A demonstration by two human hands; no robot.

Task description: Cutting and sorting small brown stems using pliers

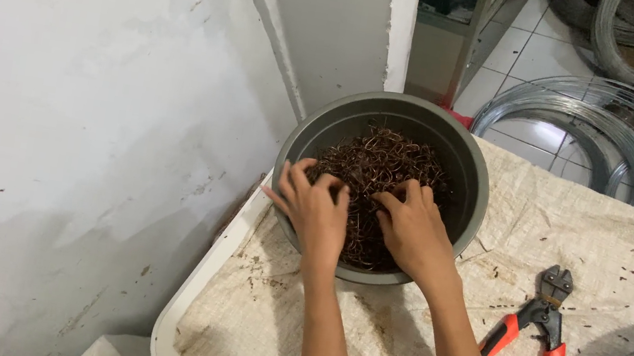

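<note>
Both hands are digging into the rusty wire pieces (372, 174) in the grey bucket (475, 176): left hand (316, 211) and right hand (412, 227), fingers curling narrow, grasping clumps; red-handled cutters (541, 333) are lying right on the desk (621, 274).

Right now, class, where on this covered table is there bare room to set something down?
Free: the woven cloth between the forearms, and the stretch right of the grey bucket above the red-handled cutters. Crowded: the bucket, where the left hand and right hand dig into rusty wire pieces.
</note>
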